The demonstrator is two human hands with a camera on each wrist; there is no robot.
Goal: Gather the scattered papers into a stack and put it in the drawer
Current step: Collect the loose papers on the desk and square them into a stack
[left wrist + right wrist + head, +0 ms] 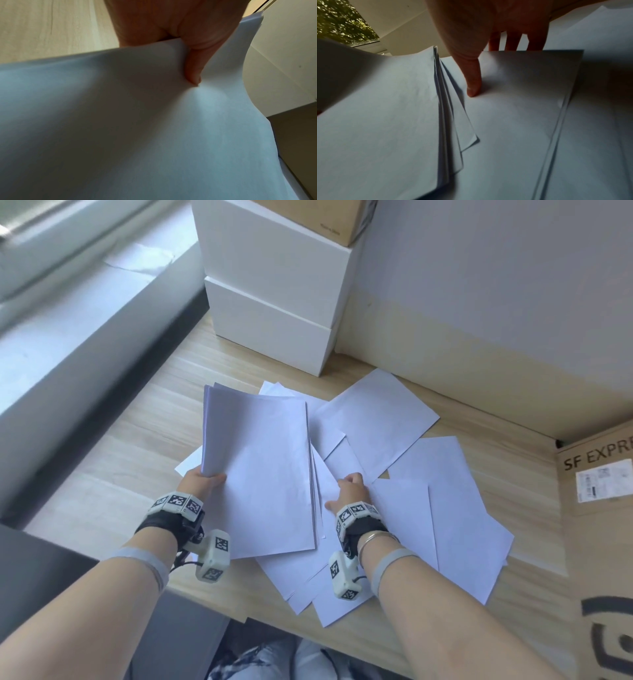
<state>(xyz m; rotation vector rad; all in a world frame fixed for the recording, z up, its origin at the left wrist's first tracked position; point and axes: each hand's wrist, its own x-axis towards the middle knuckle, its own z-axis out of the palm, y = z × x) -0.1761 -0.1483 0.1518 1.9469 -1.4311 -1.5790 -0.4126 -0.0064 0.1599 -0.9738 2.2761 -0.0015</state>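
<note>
A stack of white papers (260, 467) is held tilted above the wooden desk (137, 440). My left hand (210, 478) grips the stack's near left edge, with the thumb (193, 67) on top and the fingers hidden beneath. Several loose sheets (455, 508) lie fanned and overlapping to the right and under the stack. My right hand (346, 486) pinches one loose sheet (522, 94) at its edge; the thumb (473, 81) presses on top and the fingers reach under it. The held stack (385, 108) rises just left of that hand.
Two stacked white boxes (274, 313) stand at the back of the desk with a brown carton (318, 217) on top. A large cardboard box (596, 542) fills the right side. A windowsill (68, 337) runs along the left. Some sheets overhang the desk's near edge (329, 611).
</note>
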